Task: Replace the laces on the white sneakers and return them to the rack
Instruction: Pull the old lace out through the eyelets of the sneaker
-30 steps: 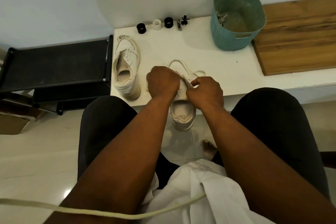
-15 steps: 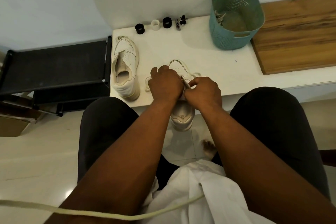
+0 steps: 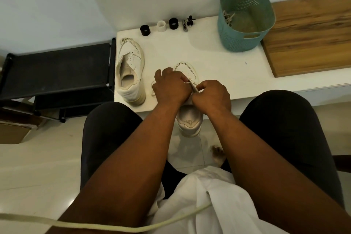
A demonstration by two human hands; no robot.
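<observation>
A white sneaker lies at the white table's front edge, heel hanging over toward me. My left hand covers its left side, fingers curled over the lacing area. My right hand pinches a pale lace that runs up between the two hands. A loop of lace sticks out left of my left hand. The second white sneaker stands unlaced at the table's left edge, heel toward me. The black shoe rack stands left of the table.
A teal perforated basket with laces inside stands at the back right. Small black and white cylinders and a small black clip line the back edge. A wooden board lies right. A pale cord crosses my lap.
Both hands have drawn closer together over the sneaker. My right hand has shifted slightly left and pulls the lace tighter; the sneaker stays put.
</observation>
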